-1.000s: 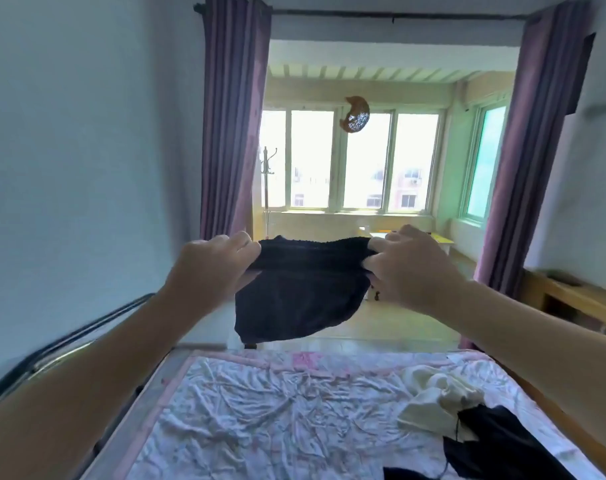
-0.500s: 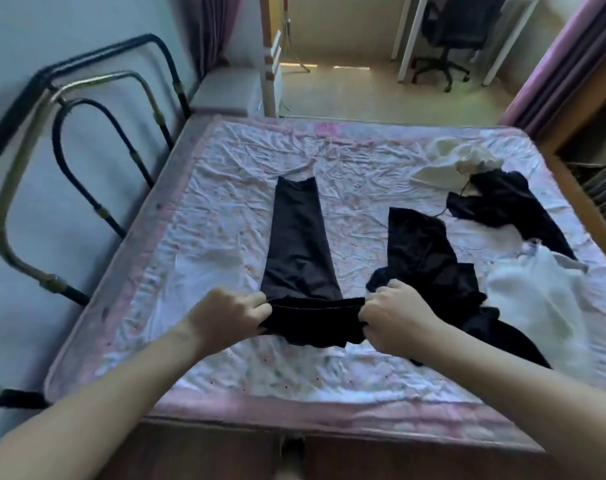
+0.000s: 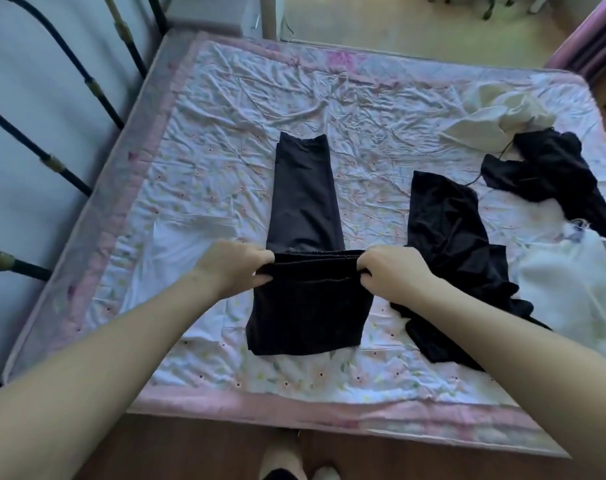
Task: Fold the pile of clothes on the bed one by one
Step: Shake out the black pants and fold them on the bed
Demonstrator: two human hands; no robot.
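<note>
A person stands at the foot of a bed (image 3: pixel 177 109), slippered feet (image 3: pixel 287 462) just showing on the wooden floor at the bottom edge, both bare forearms stretched out over the pink-bordered floral sheet (image 3: pixel 204 168). The left hand (image 3: pixel 234 268) and right hand (image 3: pixel 391 271) each pinch one end of the gathered waistband of a pair of dark trousers (image 3: pixel 306 216), fingers curled tight around the fabric. The waistband end is folded toward the person, its doubled panel lying flat on the sheet near the bed's near edge, while the legs, laid one over the other, run straight away from the hands toward the middle of the mattress. Just right of the right hand a second black garment (image 3: pixel 447 237) lies crumpled, partly under the right forearm. Beside it, at the right edge, sits a white garment (image 3: pixel 571 292), touching the black one. Farther back on the right another black piece of clothing (image 3: pixel 544 168) with a thin cord lies rumpled against a cream-coloured garment (image 3: pixel 495 116) near the far corner. A dark metal bed frame (image 3: pixel 69 77) with brass joints curves along the left side against a pale wall; beyond the bed lie a light floor and, at top right, a purple curtain (image 3: pixel 592 39)
</note>
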